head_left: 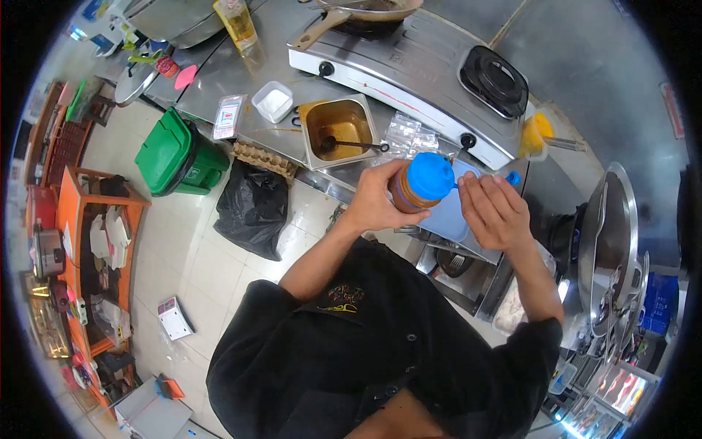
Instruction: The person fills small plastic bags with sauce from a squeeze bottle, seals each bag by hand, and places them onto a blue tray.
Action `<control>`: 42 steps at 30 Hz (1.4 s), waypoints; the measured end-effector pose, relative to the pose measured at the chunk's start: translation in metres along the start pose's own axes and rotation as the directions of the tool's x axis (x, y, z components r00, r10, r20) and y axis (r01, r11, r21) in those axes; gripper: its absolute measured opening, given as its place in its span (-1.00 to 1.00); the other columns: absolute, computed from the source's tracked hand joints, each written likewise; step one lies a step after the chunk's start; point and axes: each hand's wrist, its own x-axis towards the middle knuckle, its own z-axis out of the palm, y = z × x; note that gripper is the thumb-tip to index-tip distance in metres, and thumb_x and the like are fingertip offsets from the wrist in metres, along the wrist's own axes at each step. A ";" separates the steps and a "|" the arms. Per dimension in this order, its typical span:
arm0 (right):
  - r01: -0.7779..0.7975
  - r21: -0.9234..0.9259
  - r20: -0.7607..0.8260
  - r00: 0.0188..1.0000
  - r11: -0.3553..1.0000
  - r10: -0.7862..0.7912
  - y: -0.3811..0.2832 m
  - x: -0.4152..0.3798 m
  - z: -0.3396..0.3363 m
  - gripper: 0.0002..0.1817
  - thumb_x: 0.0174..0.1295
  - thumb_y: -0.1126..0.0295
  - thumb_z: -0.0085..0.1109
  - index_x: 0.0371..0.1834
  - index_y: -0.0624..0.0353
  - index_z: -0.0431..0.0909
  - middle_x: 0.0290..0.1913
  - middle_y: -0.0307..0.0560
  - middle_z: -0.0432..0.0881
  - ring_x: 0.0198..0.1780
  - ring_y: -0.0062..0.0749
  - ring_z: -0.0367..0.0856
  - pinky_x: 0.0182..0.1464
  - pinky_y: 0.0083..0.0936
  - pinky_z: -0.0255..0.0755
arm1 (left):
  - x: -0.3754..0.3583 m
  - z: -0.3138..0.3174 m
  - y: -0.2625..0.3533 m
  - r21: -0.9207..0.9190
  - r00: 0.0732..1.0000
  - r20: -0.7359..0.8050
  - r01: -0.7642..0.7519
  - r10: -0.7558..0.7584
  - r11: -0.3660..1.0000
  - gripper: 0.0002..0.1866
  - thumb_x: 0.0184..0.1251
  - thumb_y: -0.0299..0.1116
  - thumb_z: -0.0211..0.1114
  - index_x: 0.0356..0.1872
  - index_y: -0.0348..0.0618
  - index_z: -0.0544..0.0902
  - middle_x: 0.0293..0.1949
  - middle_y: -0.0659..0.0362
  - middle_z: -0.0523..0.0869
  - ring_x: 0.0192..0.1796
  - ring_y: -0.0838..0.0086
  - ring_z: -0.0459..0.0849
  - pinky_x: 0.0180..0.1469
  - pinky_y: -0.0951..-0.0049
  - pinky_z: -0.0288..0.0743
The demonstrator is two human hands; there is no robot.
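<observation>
My left hand [376,199] is wrapped around a jar [408,192] with brown contents and a blue lid [431,175], its top tilted toward the camera. Just to the right, the fingers of my right hand [496,212] are pressed together on a thin blue plastic piece [514,178]. Its rounded end shows past the fingertips, and blue also shows between them and the lid. Beneath both hands lies a light-blue board [455,219] on the counter. Left of the jar, a steel pan [313,150] holds brown liquid and a black ladle [351,145].
A two-burner stove [395,99] spans the back, carrying a frying pan [365,13]. Small clear packets [409,132] sit before it. Left on the counter are a white tub [273,101] and an oil bottle [235,22]. A green bin [172,154] and black bag [252,208] stand on the floor.
</observation>
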 end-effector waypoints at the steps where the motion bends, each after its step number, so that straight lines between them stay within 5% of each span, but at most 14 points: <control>1: 0.037 -0.018 -0.004 0.999 0.999 -0.037 0.005 0.001 0.000 -0.74 0.12 0.44 0.27 -0.12 0.22 0.73 -0.03 -0.12 0.73 0.05 -0.33 0.63 0.35 -0.40 0.38 | 0.002 0.004 -0.001 -0.024 1.000 -0.016 -0.012 0.011 1.000 -0.26 -0.26 -0.20 0.71 0.04 -0.32 0.63 -0.15 0.00 0.77 -0.11 0.31 0.80 0.04 0.35 0.63; 9: 0.111 -0.059 0.079 0.991 0.992 -0.106 0.004 0.041 -0.030 -0.74 0.12 0.45 0.20 -0.15 0.31 0.72 0.01 -0.03 0.70 0.04 -0.26 0.66 0.32 -0.35 0.42 | 0.006 -0.011 0.007 0.019 0.995 -0.055 -0.086 0.087 0.996 -0.26 -0.29 -0.21 0.72 0.01 -0.32 0.64 -0.17 0.00 0.77 -0.14 0.34 0.79 -0.01 0.39 0.63; 12: -0.004 0.043 0.145 0.989 0.999 -0.002 0.002 0.061 -0.064 -0.71 0.10 0.44 0.29 -0.12 0.34 0.70 0.04 0.01 0.68 0.06 -0.25 0.67 0.33 -0.32 0.41 | 0.010 -0.014 0.012 0.017 0.995 -0.070 -0.070 0.071 0.997 -0.27 -0.29 -0.21 0.72 0.00 -0.31 0.64 -0.17 0.01 0.78 -0.13 0.34 0.80 -0.01 0.38 0.63; 14: -0.240 0.401 0.110 0.971 0.884 0.213 0.005 0.066 -0.084 -0.39 0.04 0.35 0.49 0.21 0.23 0.56 0.16 0.01 0.60 0.10 -0.15 0.63 0.27 -0.25 0.42 | 0.010 -0.013 0.015 -0.030 0.996 -0.084 -0.042 0.040 0.999 -0.32 -0.27 -0.22 0.73 -0.02 -0.27 0.67 -0.16 0.06 0.78 -0.10 0.39 0.77 0.05 0.36 0.59; 15: -0.243 0.399 0.116 0.970 0.884 0.214 0.008 0.078 -0.092 -0.39 0.04 0.35 0.49 0.21 0.23 0.56 0.16 0.01 0.60 0.10 -0.15 0.63 0.27 -0.25 0.42 | 0.011 -0.012 0.016 -0.036 0.996 -0.082 -0.041 0.038 0.999 -0.32 -0.27 -0.22 0.73 -0.02 -0.27 0.67 -0.16 0.06 0.78 -0.10 0.39 0.77 0.05 0.36 0.59; 17: -0.510 0.493 0.449 0.843 0.705 0.297 0.013 0.105 -0.099 -0.22 -0.10 0.32 0.60 0.29 0.10 0.49 0.14 0.01 0.55 0.13 -0.03 0.59 0.20 -0.21 0.45 | 0.013 -0.010 0.017 0.043 0.988 -0.070 -0.136 0.139 0.990 -0.26 -0.31 -0.20 0.71 0.02 -0.30 0.64 -0.17 -0.05 0.77 -0.13 0.21 0.80 -0.01 0.32 0.64; 23: -0.566 0.499 0.733 0.680 0.657 0.029 0.027 0.090 -0.048 -0.33 -0.05 0.37 0.56 0.23 0.02 0.53 0.01 0.06 0.58 0.07 0.08 0.60 0.10 -0.14 0.49 | 0.004 0.008 0.012 0.131 0.990 -0.028 -0.137 0.142 0.982 -0.27 -0.31 -0.21 0.68 0.01 -0.31 0.64 -0.16 -0.09 0.76 -0.14 0.09 0.79 0.00 0.29 0.64; 30: -0.516 0.595 0.648 0.761 0.615 0.011 0.033 0.081 -0.035 -0.35 -0.12 0.43 0.59 0.14 0.08 0.58 -0.03 0.08 0.61 0.01 0.10 0.61 0.06 -0.15 0.50 | -0.001 0.013 0.015 -0.002 0.998 -0.035 -0.048 0.048 0.999 -0.29 -0.31 -0.23 0.66 -0.01 -0.33 0.64 -0.21 -0.07 0.76 -0.18 0.11 0.79 -0.04 0.26 0.64; 39: -0.685 0.461 0.785 0.611 0.564 0.102 0.038 0.067 -0.021 -0.37 -0.08 0.29 0.61 0.11 0.20 0.60 -0.12 0.09 0.66 -0.08 -0.05 0.66 0.03 -0.19 0.50 | -0.001 0.033 0.008 0.157 0.996 -0.092 0.022 -0.008 0.987 -0.28 -0.28 -0.18 0.66 0.02 -0.25 0.64 -0.21 -0.07 0.77 -0.17 0.06 0.79 -0.03 0.23 0.65; 42: -0.553 0.522 0.712 0.701 0.649 0.024 0.043 0.065 -0.022 -0.36 -0.07 0.27 0.62 0.12 0.20 0.61 -0.12 0.08 0.66 -0.12 -0.07 0.65 0.00 -0.26 0.52 | 0.000 0.033 0.005 0.205 0.996 -0.087 -0.015 0.034 0.979 -0.29 -0.29 -0.19 0.65 0.02 -0.25 0.63 -0.20 -0.05 0.77 -0.15 0.03 0.77 -0.02 0.20 0.63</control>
